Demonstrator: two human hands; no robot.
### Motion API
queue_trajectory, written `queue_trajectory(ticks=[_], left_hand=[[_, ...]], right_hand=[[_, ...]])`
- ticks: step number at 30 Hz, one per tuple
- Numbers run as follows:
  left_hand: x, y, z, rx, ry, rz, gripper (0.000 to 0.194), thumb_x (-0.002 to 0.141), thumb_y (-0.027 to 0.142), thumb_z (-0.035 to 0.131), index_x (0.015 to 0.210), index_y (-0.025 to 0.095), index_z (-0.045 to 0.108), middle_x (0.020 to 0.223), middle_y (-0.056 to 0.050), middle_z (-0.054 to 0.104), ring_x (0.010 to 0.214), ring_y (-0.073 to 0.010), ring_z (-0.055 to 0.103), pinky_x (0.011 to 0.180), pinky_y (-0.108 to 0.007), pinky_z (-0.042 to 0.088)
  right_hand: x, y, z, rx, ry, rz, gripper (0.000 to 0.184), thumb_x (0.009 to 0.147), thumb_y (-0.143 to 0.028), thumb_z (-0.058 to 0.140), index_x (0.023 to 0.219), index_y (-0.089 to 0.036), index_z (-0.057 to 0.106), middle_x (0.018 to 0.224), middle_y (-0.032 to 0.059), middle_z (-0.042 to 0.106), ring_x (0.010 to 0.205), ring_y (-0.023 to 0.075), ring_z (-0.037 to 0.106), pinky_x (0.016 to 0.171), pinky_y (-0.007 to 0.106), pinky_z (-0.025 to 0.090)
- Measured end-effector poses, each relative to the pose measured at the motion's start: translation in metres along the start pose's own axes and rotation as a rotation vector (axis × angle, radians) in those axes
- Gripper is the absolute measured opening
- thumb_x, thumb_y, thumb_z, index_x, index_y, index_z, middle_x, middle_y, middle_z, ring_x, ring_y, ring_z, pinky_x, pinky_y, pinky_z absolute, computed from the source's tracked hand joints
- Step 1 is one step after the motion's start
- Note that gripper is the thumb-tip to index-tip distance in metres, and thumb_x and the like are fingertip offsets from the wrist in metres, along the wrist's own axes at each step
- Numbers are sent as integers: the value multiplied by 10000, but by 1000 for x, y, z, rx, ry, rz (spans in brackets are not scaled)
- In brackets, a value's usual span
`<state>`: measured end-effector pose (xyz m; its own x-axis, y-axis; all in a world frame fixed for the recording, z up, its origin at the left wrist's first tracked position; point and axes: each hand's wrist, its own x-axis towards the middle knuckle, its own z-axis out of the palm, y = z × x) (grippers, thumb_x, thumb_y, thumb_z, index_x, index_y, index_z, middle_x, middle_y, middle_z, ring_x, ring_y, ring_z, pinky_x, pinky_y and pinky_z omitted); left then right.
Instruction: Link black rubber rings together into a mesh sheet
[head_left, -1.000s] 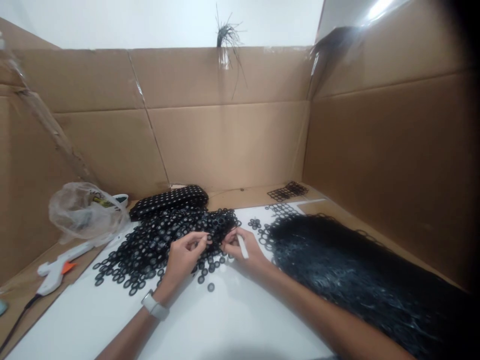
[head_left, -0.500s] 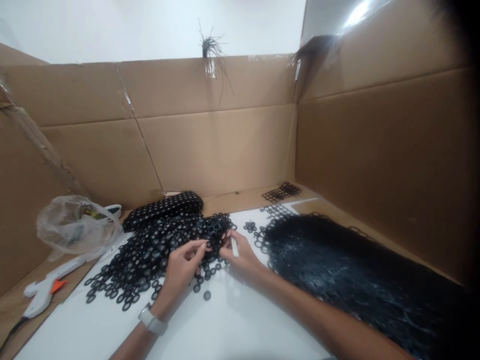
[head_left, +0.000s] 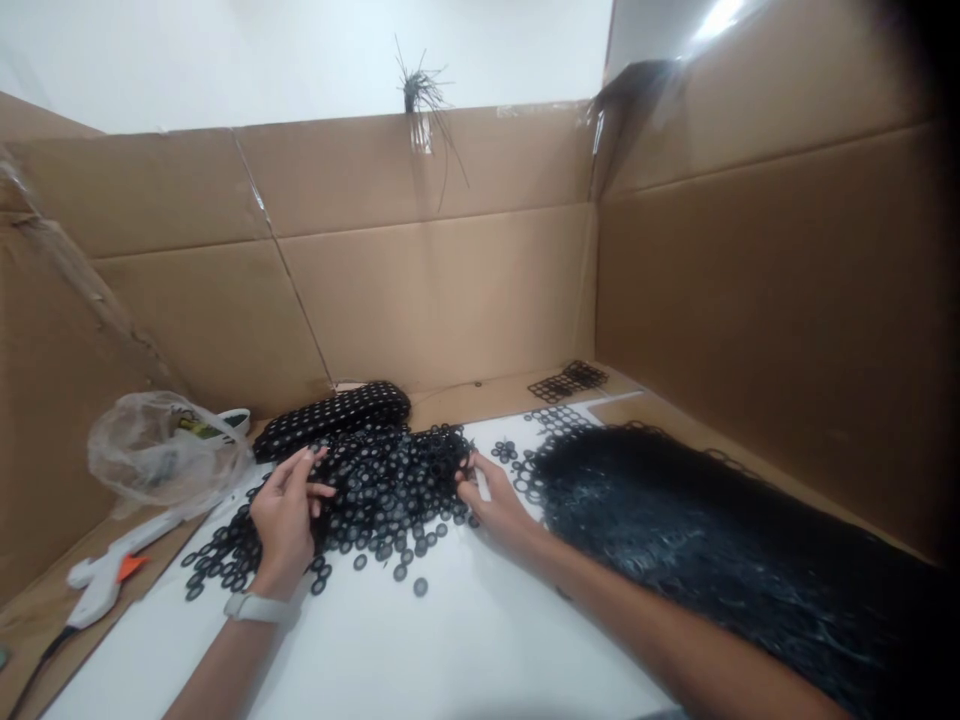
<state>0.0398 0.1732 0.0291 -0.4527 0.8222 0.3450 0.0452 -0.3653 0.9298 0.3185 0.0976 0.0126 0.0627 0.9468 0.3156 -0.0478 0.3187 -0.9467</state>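
Observation:
A heap of small black rings [head_left: 375, 485] lies on a white board [head_left: 420, 650]. My left hand [head_left: 286, 515] rests on the heap's left side, fingers stretched out and apart, a pale watch on the wrist. My right hand [head_left: 491, 495] sits at the heap's right edge with fingers curled, pinching rings and holding a small white stick [head_left: 482, 484]. A folded black mesh of joined rings [head_left: 334, 412] lies behind the heap.
A large dark mat of linked rings [head_left: 720, 560] covers the right side. A white glue gun [head_left: 105, 575] and a clear plastic bag [head_left: 161, 450] lie at the left. Cardboard walls [head_left: 450, 270] enclose the work area on three sides.
My left hand has moved left across the heap and spread its fingers. The right hand stayed at the heap's right edge. The heap looks more spread out.

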Motion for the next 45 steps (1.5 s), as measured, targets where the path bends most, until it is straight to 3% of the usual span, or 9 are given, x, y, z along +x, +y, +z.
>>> queue_trajectory(ticks=[4,10,15,20,24,41,45], left_hand=[[2,1,0,-50,33,4,527,798,503,830,1198,165,770,1241,-155,817,522,-100,688,368,-172,348],[-3,5,0,-26,33,31,563,765,534,892,1192,174,817,1199,-131,822,606,-130,738,361,-165,336],[-4,6,1,26,27,50,593,747,570,912,1170,162,829,1049,-109,824,629,-162,736,357,-178,344],[-5,6,2,91,30,75,588,749,565,923,1173,167,834,714,-31,757,503,-109,589,383,-178,324],[-6,5,2,121,24,78,562,770,559,914,1178,182,834,623,5,706,442,-70,460,403,-179,306],[-4,0,1,166,10,104,529,777,576,889,1110,170,825,600,16,668,435,-95,457,409,-209,288],[-4,1,2,150,-12,135,531,772,564,889,1118,173,796,944,-56,784,530,-98,591,449,-214,418]], right_hand=[[0,-5,-3,-84,-51,-54,106,824,-275,591,899,-229,532,876,0,596,814,185,534,782,308,425],[-1,-9,-4,-132,-70,-60,98,833,-272,562,914,-224,536,876,1,605,792,184,521,756,308,421],[-3,-11,-4,-156,-67,-52,102,841,-271,559,932,-228,540,904,9,624,823,198,546,783,318,438],[-3,-10,-3,-155,-79,-45,103,847,-271,563,939,-230,540,890,4,611,783,191,528,741,312,424],[-3,-9,-3,-159,-85,-49,99,856,-271,550,942,-226,536,879,-4,594,768,181,517,732,308,415],[-3,-11,-4,-163,-96,-54,88,856,-274,549,931,-232,531,889,1,611,787,191,532,755,314,427],[-4,-12,-4,-202,-91,-84,69,866,-270,545,923,-231,540,869,3,607,824,207,544,789,324,436]])
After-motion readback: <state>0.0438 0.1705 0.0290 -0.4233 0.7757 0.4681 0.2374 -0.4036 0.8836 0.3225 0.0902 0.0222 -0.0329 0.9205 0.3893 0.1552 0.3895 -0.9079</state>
